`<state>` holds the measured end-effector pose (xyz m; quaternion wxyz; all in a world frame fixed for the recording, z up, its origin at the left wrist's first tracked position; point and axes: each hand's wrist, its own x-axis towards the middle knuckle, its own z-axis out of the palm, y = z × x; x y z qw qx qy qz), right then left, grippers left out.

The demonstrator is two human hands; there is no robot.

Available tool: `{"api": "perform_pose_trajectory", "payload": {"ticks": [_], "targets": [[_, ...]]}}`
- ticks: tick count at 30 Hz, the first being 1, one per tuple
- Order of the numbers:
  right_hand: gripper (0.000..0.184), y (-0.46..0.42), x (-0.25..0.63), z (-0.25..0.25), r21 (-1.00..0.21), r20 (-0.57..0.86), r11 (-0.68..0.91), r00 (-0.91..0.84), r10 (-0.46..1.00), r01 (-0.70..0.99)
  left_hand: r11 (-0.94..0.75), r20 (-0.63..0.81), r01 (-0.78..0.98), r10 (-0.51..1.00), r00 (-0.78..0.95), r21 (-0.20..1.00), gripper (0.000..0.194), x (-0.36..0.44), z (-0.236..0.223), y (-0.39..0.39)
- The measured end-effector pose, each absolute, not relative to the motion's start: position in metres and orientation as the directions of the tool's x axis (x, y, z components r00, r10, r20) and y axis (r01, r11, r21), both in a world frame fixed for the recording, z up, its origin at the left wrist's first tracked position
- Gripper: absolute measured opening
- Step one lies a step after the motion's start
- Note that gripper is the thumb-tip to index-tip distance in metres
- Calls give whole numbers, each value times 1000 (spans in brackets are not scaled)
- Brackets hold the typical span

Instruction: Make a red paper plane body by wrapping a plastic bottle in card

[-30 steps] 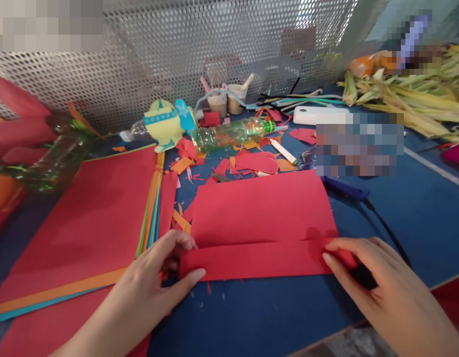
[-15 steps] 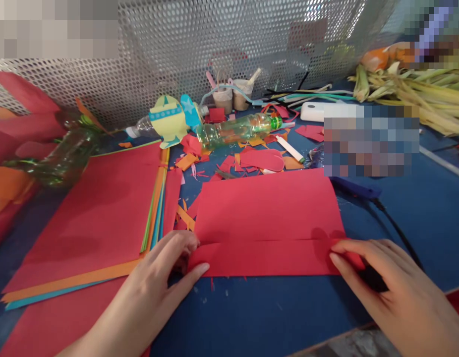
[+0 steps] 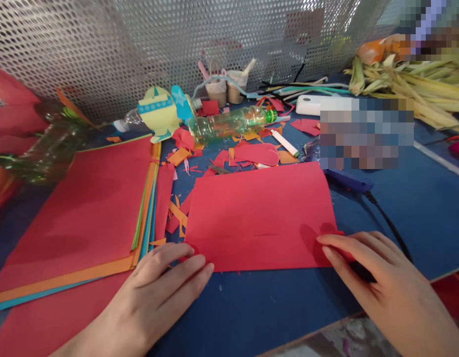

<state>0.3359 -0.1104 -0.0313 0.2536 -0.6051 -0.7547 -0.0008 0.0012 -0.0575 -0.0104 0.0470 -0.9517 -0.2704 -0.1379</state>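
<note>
Two bare hands work over a blue tabletop. The left hand, at seven to eight o'clock, is loosely open, palm down, its fingertips resting on the near left corner of a red paper sheet. The right hand, at four o'clock, has thumb and forefinger closed in a pinch at the near right corner. The red paper sheet lies between the hands, from the centre toward six o'clock, with a crease along its near part.

At nine o'clock is a stack of colored paper, red on top, with orange and blue edges showing. At three o'clock lies a purple tool with a black cord. Paper scraps and a white marker lie just beyond the sheet, toward one o'clock. Farther off, at twelve, is a clear green plastic bottle; at eleven, a yellow fish-shaped cutout; at two, corn husks. Perforated metal mesh stands behind.
</note>
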Motion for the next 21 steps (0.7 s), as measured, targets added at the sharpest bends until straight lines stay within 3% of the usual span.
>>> {"api": "perform_pose_trajectory", "payload": {"ticks": [5,11,21], "targets": [[26,-111,336,-31,-313,381,266,-136,914,912,-871,220,489,488,845,53,46,-5,-9,-55],[21,-111,337,-31,-319,391,278,-141,909,906,-880,355,466,468,810,96,25,17,0,-48],[16,-112,335,-27,-353,368,241,-102,924,904,-913,305,408,391,868,10,32,15,4,-46]]}}
